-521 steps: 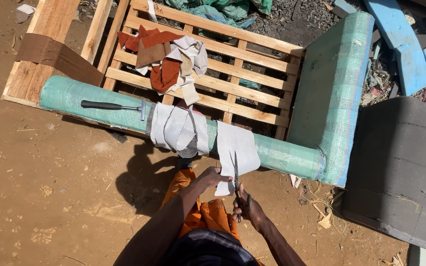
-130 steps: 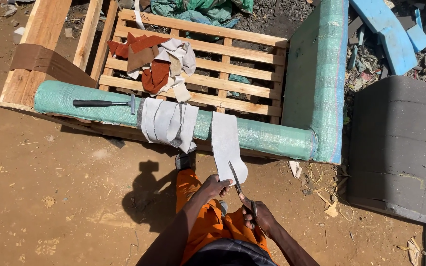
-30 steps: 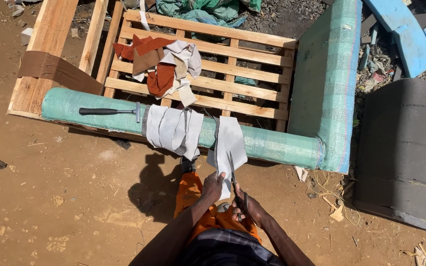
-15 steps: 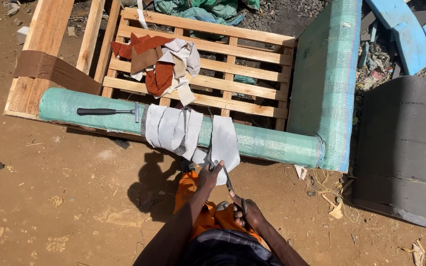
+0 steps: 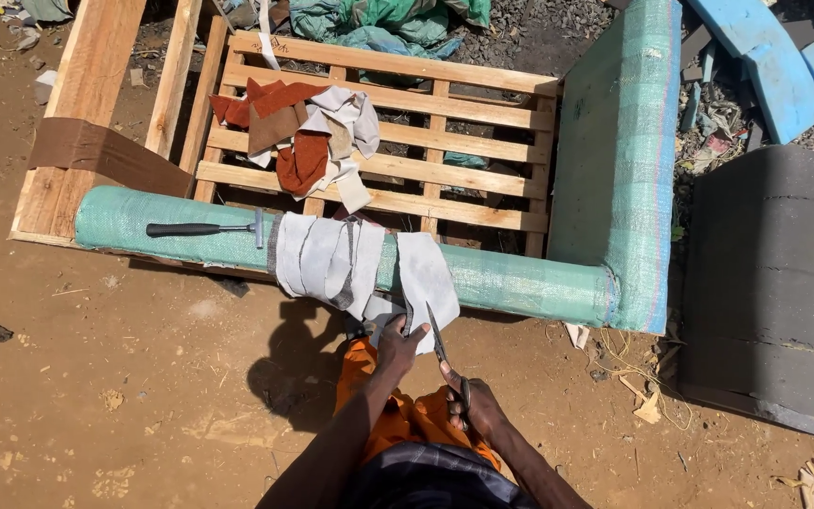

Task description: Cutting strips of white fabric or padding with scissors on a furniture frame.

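Note:
My left hand (image 5: 398, 341) pinches the lower edge of a light grey fabric strip (image 5: 426, 278) that hangs over the green padded rail (image 5: 511, 283) of a wooden sofa frame. My right hand (image 5: 476, 403) grips scissors (image 5: 443, 351), whose blades point up into the strip's lower end. More grey fabric pieces (image 5: 317, 259) are draped over the rail just left of the strip. A black-handled hammer (image 5: 202, 228) lies on the rail further left.
Wooden slats (image 5: 445, 151) carry a pile of rust-red and grey scraps (image 5: 303, 132). A green padded side panel (image 5: 619, 160) stands at right, a dark grey foam block (image 5: 774, 283) beyond it. Blue foam pieces (image 5: 756, 57) lie top right. Brown dirt ground (image 5: 96, 396) lies below.
The scissors have moved up along the grey strip, and my left hand has shifted up closer to the rail while holding the strip's edge.

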